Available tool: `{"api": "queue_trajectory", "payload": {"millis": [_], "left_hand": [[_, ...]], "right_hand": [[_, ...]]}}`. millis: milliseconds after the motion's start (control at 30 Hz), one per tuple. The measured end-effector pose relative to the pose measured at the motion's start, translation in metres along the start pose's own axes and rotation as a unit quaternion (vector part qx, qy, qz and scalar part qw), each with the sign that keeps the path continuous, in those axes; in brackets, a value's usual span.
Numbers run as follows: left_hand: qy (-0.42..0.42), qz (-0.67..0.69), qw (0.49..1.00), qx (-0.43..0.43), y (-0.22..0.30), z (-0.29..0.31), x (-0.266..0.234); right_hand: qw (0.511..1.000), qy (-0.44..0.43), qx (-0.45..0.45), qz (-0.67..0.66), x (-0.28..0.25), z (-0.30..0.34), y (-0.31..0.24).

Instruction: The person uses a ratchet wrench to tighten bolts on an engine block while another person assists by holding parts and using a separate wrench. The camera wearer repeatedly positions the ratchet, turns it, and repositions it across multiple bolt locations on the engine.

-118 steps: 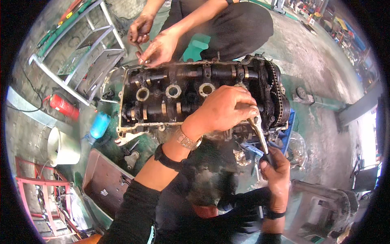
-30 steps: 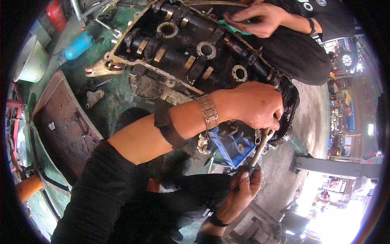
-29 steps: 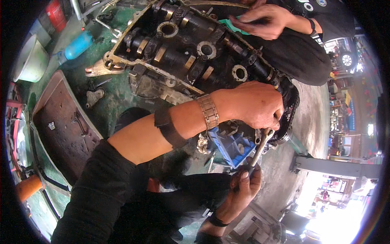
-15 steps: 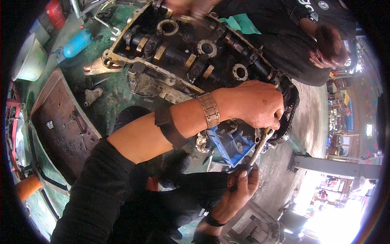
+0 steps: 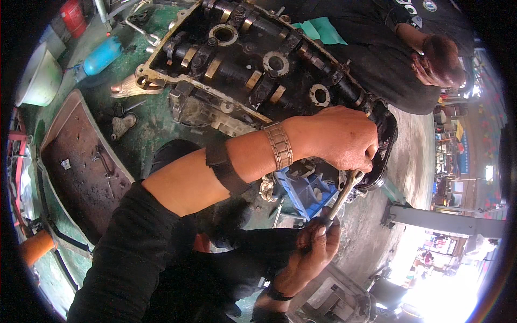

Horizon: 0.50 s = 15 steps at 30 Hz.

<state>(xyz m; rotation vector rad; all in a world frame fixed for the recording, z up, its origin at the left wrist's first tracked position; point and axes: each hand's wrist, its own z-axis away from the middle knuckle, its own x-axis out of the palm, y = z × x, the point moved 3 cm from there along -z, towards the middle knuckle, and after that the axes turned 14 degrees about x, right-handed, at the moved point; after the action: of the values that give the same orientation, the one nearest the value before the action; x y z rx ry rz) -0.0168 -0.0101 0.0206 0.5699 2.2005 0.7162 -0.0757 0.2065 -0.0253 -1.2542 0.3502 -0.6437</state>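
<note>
An open engine cylinder head [image 5: 237,86] with dark, oily camshafts fills the upper middle. My left hand [image 5: 350,137], with a metal watch on the wrist, reaches across to its near right end. Its fingers are closed around the head end of a ratchet wrench [image 5: 344,196]; what the tool sits on is hidden beneath them. Lower down, my right hand [image 5: 315,250] is wrapped around the dark handle of the same ratchet, which slants down toward me.
A blue divided parts tray [image 5: 299,196] stands below my left wrist. To the left lie a brown oily pan [image 5: 81,161], a blue bottle [image 5: 102,56] and a white bucket [image 5: 40,78]. Another person [image 5: 388,64] is close by at the upper right. A grey metal beam [image 5: 441,219] crosses the right.
My right hand has shifted slightly down and left with the ratchet handle. My left hand stays nearly in place. A blurred hand over the engine's far edge has gone from view.
</note>
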Motion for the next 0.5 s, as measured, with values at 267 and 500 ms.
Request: {"api": "queue_trajectory", "payload": {"millis": [267, 500], "left_hand": [[0.010, -0.005, 1.000, 0.012, -0.0005, 0.0005, -0.0002], [0.032, 0.011, 0.998, 0.055, -0.0081, 0.0017, 0.0053]], "right_hand": [[0.999, -0.028, -0.025, -0.023, 0.0026, -0.0015, 0.0012], [1.000, 0.005, -0.013, 0.008, 0.0028, -0.0007, 0.0020]]}}
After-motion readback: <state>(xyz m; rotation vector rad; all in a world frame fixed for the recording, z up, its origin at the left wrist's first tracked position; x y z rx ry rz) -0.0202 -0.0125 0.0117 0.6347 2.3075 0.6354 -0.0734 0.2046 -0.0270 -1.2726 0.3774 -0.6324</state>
